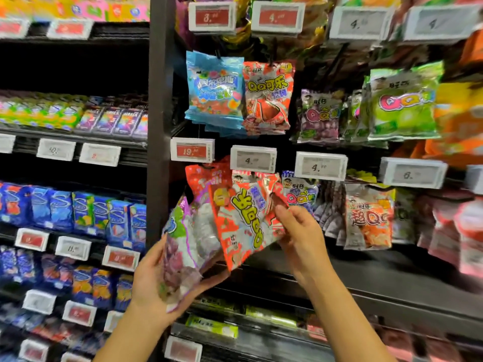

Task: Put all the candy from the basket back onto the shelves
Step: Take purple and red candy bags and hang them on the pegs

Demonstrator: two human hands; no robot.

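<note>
Left hand: the left hand (153,275) grips a purple candy bag (180,254) from below and behind, fingers curled around its lower edge; the bag is tilted, its top leaning right.
Right hand: the right hand (300,231) pinches the right edge of a red candy bag (243,223) between thumb and fingers; the bag is tilted, yellow lettering running diagonally.
Bags in hand: two plainly counted (a third, whitish pack seems to sit between them, but blur prevents confirmation). The red bag overlaps the purple bag on its right side.
Position of held bags: near, in front of the lower row of hanging packs, below the price tag reading 19 (192,150).
Upper hanging row: one blue pack stack (214,90), one red pack stack (268,96), one purple pack stack (318,116), one green pack stack (403,103), left to right.
Lower hanging row: an orange pack stack (369,218) to the right of the hands; further packs are too blurred to count.
Left shelves: boxed and wrapped sweets in rows on four visible shelf levels (75,137), each edged with price tags.
Basket: cannot be seen.
</note>
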